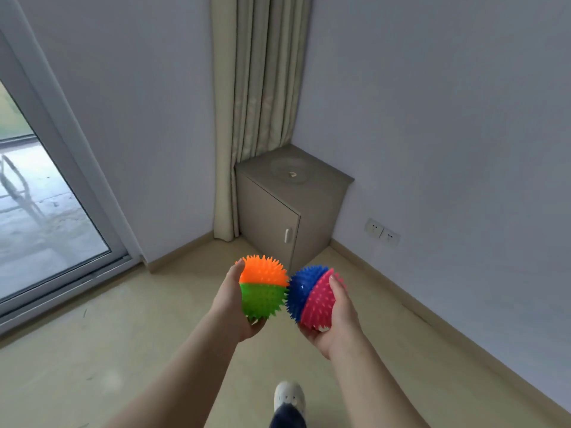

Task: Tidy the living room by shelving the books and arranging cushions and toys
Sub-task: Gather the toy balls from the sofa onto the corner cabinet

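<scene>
Facing the corner cabinet (272,217) at twelve o'clock, the person cups a toy in each palm: left hand (231,304) fingers curl round the orange-green ball (264,287), right hand (338,316) fingers clamp the blue-pink ball (309,296), side by side. Best set one on its surface (327,173) first. Room: glass door (46,196) at nine, curtain (247,103) at twelve, sockets (381,233) at two.

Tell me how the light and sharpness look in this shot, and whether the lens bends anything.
Head view: soft, even daylight from the glass door, no hard shadows; the door frame leans, wide-angle distortion; the orange-green ball in the left hand and blue-pink ball in the right hand look fairly sharp; the shoe at the bottom edge is softer.
</scene>
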Available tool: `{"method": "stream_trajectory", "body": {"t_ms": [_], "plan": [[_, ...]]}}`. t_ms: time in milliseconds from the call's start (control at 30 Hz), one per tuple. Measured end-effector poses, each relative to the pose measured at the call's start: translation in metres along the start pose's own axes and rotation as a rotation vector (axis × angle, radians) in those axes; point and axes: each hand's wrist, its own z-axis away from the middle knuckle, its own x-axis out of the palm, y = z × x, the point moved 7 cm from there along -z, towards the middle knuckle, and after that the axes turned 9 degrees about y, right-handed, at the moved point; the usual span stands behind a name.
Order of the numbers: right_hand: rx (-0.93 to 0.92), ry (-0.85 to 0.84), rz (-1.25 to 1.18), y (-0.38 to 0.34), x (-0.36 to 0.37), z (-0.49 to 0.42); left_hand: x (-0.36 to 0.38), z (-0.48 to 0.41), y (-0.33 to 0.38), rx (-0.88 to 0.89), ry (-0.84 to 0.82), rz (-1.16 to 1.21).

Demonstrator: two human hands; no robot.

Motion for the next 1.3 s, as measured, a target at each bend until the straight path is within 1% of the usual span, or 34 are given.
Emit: {"method": "stream_trajectory", "body": {"t_ms": [67, 133, 267, 300, 400, 500, 600, 667, 767, 867, 967, 1033, 1067, 1100, 1167, 1300], "plan": [[0.017, -0.003, 0.022, -0.018, 0.037, -0.032, 0.025, -0.026, 0.031, 0.024, 0.033, 0.02], [0.017, -0.019, 0.021, -0.039, 0.071, -0.059, 0.052, -0.05, 0.059, 0.032, 0.023, 0.025], [0.046, -0.065, -0.007, -0.087, 0.146, -0.125, 0.123, -0.102, 0.11, -0.018, -0.044, 0.027], [0.058, -0.088, 0.005, -0.105, 0.169, -0.139, 0.145, -0.113, 0.128, -0.005, -0.054, 0.023], [0.045, -0.068, 0.084, -0.146, 0.221, -0.168, 0.184, -0.136, 0.181, 0.02, 0.034, 0.071], [0.045, -0.058, 0.108, -0.178, 0.263, -0.196, 0.222, -0.161, 0.225, 0.029, 0.041, 0.09], [0.037, -0.041, 0.119, -0.212, 0.297, -0.225, 0.263, -0.195, 0.26, 0.038, 0.041, 0.048], [0.046, -0.023, 0.131, -0.231, 0.319, -0.249, 0.29, -0.224, 0.283, 0.041, 0.071, 0.026], [0.045, -0.033, 0.09, -0.259, 0.36, -0.284, 0.339, -0.266, 0.324, 0.059, 0.009, -0.011], [0.047, -0.008, 0.04, -0.291, 0.412, -0.325, 0.391, -0.31, 0.371, 0.035, -0.076, -0.103], [0.017, 0.085, 0.032, -0.314, 0.44, -0.358, 0.424, -0.349, 0.404, 0.05, -0.05, -0.172], [-0.03, 0.123, 0.046, -0.326, 0.449, -0.363, 0.438, -0.356, 0.417, 0.074, -0.073, -0.211], [-0.002, 0.165, 0.069, -0.334, 0.457, -0.391, 0.461, -0.383, 0.42, 0.036, -0.065, -0.254], [-0.008, 0.174, 0.088, -0.337, 0.46, -0.399, 0.467, -0.387, 0.42, 0.037, -0.055, -0.286], [-0.076, 0.164, 0.159, -0.344, 0.463, -0.406, 0.471, -0.384, 0.425, 0.094, -0.031, -0.323], [-0.172, 0.197, 0.381, -0.359, 0.48, -0.467, 0.497, -0.423, 0.431, 0.136, 0.069, -0.355]]}}
